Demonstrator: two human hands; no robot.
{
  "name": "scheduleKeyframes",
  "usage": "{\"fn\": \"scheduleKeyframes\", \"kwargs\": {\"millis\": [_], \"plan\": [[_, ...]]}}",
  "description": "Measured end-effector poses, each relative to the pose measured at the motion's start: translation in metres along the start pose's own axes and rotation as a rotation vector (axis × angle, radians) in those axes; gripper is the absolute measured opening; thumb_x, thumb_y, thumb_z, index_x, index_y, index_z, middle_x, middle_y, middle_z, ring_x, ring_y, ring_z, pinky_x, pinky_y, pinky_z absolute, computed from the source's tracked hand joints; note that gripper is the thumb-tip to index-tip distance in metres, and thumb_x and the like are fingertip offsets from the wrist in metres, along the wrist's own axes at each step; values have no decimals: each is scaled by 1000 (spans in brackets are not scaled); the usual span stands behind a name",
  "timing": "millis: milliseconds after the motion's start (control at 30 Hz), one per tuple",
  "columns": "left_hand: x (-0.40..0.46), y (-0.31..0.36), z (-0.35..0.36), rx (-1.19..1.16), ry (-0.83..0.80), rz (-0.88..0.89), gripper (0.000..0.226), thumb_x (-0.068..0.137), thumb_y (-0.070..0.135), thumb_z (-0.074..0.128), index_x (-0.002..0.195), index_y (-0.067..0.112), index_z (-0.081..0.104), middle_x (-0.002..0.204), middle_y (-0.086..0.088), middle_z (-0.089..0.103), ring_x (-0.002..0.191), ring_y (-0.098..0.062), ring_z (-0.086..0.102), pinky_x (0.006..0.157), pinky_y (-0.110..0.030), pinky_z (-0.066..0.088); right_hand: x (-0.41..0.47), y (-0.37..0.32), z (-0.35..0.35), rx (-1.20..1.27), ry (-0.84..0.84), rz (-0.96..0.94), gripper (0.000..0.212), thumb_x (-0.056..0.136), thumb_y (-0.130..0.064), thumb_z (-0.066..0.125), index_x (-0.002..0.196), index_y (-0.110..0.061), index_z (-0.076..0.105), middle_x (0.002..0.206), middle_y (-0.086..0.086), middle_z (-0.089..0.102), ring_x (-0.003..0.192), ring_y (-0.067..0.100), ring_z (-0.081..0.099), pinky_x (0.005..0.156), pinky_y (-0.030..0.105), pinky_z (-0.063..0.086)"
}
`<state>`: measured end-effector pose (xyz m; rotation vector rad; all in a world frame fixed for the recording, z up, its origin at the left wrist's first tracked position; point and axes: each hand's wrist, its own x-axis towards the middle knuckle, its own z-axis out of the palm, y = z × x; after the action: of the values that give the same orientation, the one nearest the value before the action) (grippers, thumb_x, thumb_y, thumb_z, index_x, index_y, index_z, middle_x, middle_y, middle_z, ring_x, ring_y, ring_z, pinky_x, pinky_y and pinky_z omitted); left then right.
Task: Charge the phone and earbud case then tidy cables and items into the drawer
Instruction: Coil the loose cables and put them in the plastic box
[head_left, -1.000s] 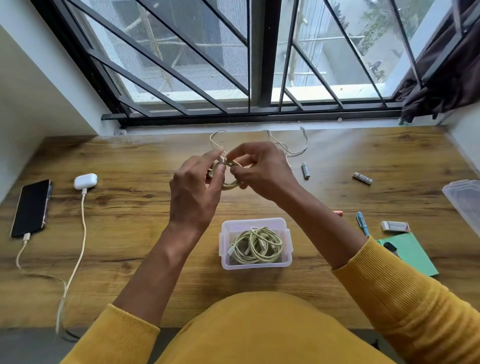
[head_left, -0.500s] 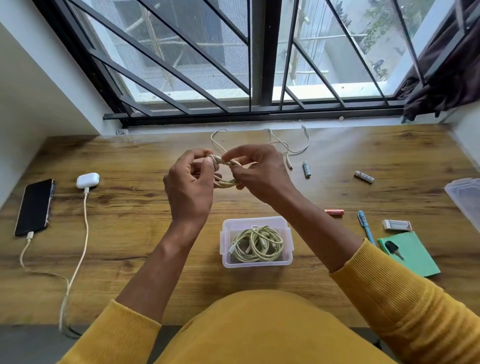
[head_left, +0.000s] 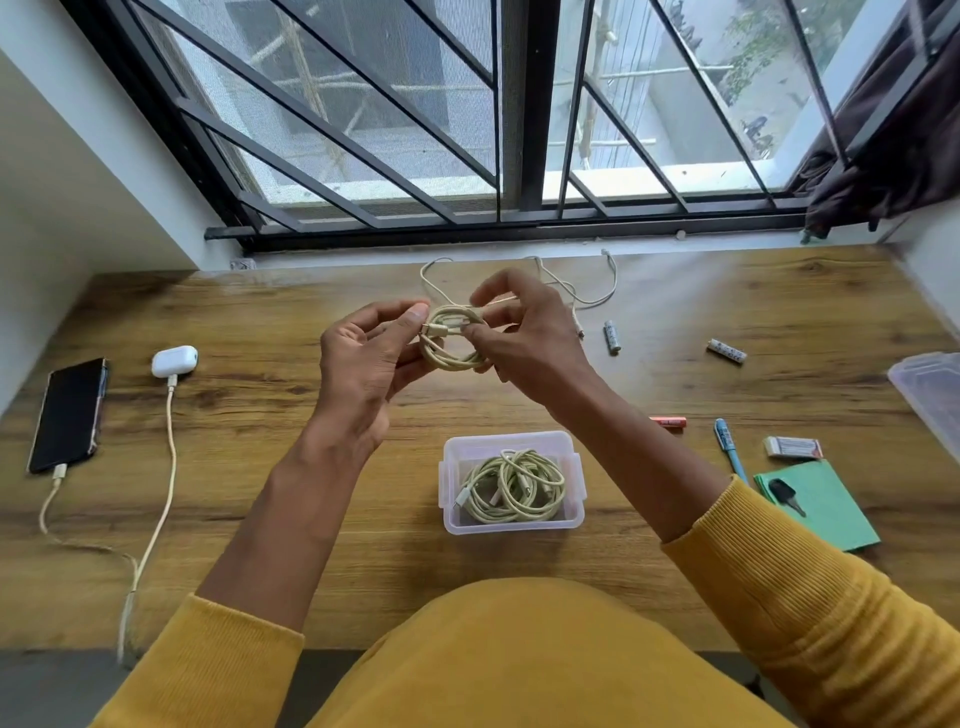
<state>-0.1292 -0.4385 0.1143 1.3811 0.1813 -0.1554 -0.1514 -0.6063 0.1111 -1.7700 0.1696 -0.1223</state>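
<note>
Your left hand (head_left: 363, 358) and right hand (head_left: 524, 338) together pinched a coiled cable (head_left: 451, 338) at frame centre, above the bench (head_left: 727, 545).

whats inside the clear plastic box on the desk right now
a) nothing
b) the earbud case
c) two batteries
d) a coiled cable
d: the clear plastic box near the desk's front edge holds a coiled cable, while the batteries and the earbud case lie out on the wood.

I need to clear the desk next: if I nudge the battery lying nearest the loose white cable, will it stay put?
Probably not: the battery is a slim cylinder on its side on the smooth desk, so it would likely roll. It looks light and rigid.
</note>
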Motion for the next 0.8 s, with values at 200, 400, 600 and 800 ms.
{"fn": "scheduleKeyframes", "kwargs": {"millis": [200,400,600,800], "plan": [[2,2,-9,-10,-49,-30,7,98,6,72,99,10,78,86,-6,81,72,-19,77,64,-27,62,3,4,-2,24,-9,14,21,91,-8,79,106,-10,64,84,11,76,59,19,74,48,30,53],[3,-6,-11,-59,-114,-57,11,98,3,69,106,8,76,94,-11,80,88,-23,77,78,-30,63,4,10,-5,111,-31,78,21,91,-4,79,109,-4,68,90,17,75,58,15,68,50,29,53],[-4,-14,-11,-98,-163,-65,20,92,2,76,111,6,74,108,-19,77,98,-28,75,89,-33,64,3,15,-11,82,-107,110,19,93,-1,75,112,0,73,86,14,74,64,16,69,52,26,55],[-19,-32,-13,26,-175,-39,28,87,-14,73,106,8,74,91,-4,79,87,-20,74,81,-27,63,-10,27,-21,1,-245,187,12,95,-4,74,105,1,78,75,14,69,61,19,63,55,29,57]]}}
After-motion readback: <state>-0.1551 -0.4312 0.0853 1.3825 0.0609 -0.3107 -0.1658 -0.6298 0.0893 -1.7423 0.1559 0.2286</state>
